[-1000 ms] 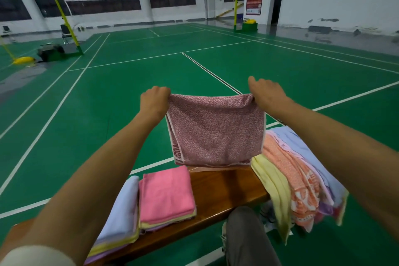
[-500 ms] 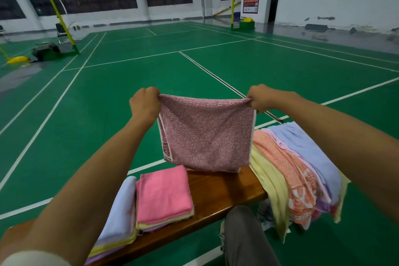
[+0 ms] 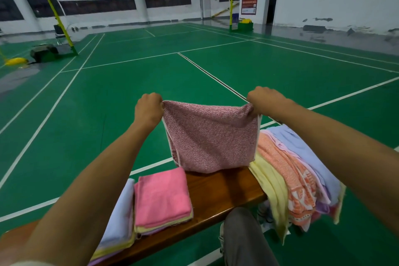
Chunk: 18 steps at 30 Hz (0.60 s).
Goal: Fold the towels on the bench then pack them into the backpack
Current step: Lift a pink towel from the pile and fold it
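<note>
— What colour is the towel [image 3: 212, 138] at centre frame?
— Dusty pink with fine white speckles and a white edge.
— And at lower left?
— A plain pink folded towel [image 3: 162, 197] on pale yellow ones, beside a lavender stack [image 3: 121, 218].
— At right?
— Pale yellow, orange-and-white patterned, lilac. The tabletop [image 3: 220, 190] is glossy brown, the floor [image 3: 129, 84] green with white lines.

Speckled maroon towel [image 3: 212, 139] between left hand [image 3: 148, 107] and right hand [image 3: 264, 101] above bench [image 3: 218, 196]
</note>
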### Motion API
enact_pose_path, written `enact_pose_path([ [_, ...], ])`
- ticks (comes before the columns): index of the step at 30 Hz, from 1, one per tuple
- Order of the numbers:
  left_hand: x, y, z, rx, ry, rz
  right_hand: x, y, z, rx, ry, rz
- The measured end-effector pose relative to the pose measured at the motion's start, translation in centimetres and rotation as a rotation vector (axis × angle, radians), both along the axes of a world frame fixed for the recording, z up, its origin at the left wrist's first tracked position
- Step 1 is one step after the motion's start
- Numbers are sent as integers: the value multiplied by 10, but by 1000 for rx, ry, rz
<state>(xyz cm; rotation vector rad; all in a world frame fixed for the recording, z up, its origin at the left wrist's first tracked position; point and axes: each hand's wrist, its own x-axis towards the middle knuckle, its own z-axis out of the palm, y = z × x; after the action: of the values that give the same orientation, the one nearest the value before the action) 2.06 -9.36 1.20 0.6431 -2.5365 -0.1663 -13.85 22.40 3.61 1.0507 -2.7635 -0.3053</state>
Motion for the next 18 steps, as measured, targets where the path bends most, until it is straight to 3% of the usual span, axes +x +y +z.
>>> enact_pose_path([
  [6, -3, -5, -1, -41, -60, 11, -13, 10, -3, -227, -393, 76],
  [10, -2, -4, -8, -54, -60, 45, -8, 11, -2, -361, -539, 109],
  [12, -2, -3, -10, -52, -46, 80, -8, 9, -1, -382, -530, 112],
  [18, -5, 5, -10, -93, -36, 90, -5, 2, 1, -117, -286, 169],
])
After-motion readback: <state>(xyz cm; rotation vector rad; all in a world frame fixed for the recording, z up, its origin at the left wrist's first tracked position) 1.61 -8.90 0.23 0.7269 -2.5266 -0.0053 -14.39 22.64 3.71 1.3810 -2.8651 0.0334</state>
